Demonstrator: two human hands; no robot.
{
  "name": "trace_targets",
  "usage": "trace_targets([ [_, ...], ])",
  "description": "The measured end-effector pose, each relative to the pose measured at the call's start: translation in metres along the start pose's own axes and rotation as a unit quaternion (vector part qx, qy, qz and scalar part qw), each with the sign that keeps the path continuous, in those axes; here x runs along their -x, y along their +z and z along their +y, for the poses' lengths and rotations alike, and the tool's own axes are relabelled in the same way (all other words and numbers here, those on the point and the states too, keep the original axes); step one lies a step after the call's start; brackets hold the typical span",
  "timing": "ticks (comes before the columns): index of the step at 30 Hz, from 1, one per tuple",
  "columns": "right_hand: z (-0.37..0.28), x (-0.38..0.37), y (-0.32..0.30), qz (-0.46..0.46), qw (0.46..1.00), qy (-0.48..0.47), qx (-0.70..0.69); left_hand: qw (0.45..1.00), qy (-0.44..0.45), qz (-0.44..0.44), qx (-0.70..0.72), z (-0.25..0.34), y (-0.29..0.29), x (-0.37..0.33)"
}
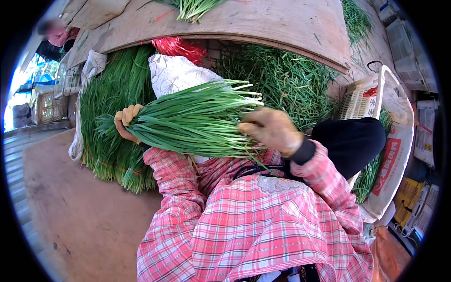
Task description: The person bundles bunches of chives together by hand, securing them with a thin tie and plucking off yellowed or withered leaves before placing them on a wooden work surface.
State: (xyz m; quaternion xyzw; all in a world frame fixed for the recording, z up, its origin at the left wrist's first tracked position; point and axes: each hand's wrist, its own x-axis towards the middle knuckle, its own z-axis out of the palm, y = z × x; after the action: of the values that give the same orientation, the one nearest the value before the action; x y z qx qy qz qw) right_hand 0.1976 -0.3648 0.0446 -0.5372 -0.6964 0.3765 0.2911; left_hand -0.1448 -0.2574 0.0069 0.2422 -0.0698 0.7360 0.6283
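A thick bunch of garlic chives (188, 120) lies sideways across my lap, its green leaf tips to the left and its pale stem ends to the right. My left hand (127, 121), in a tan glove, is wrapped round the leafy end. At the stem ends is my right hand (272, 130), gloved too and blurred by motion. Its fingers are drawn together against the lower stems; what they pinch is hidden. A few loose strands hang below the bunch near that hand.
Tied chive bundles (112, 94) are stacked at the left. Red ties (178, 48) and a white patterned sack (176, 75) lie beyond the bunch. Loose leaves (282, 80) heap under a wooden board (263, 19). At the right stands a white plastic basket (399, 94) with greens.
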Motion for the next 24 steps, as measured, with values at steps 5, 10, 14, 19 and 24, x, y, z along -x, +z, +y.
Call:
trace_targets([
  [5,0.010,0.002,0.025,0.093,0.994,-0.031,0.048,0.999,0.008,-0.049,0.000,0.002,-0.018,0.003],
  [10,0.080,0.034,-0.017,0.167,0.932,0.014,0.320,0.998,-0.010,-0.055,0.013,0.006,-0.028,0.010],
  [14,0.089,0.052,-0.044,0.090,0.939,0.106,0.313,0.999,-0.007,-0.027,0.047,0.004,-0.042,0.016],
  [19,0.033,0.023,0.005,0.062,0.997,-0.041,0.037,0.998,-0.028,-0.023,0.051,0.007,-0.052,0.018],
  [24,0.081,0.038,-0.014,0.246,0.951,-0.083,0.169,0.999,-0.010,-0.009,0.047,0.005,-0.036,0.020],
])
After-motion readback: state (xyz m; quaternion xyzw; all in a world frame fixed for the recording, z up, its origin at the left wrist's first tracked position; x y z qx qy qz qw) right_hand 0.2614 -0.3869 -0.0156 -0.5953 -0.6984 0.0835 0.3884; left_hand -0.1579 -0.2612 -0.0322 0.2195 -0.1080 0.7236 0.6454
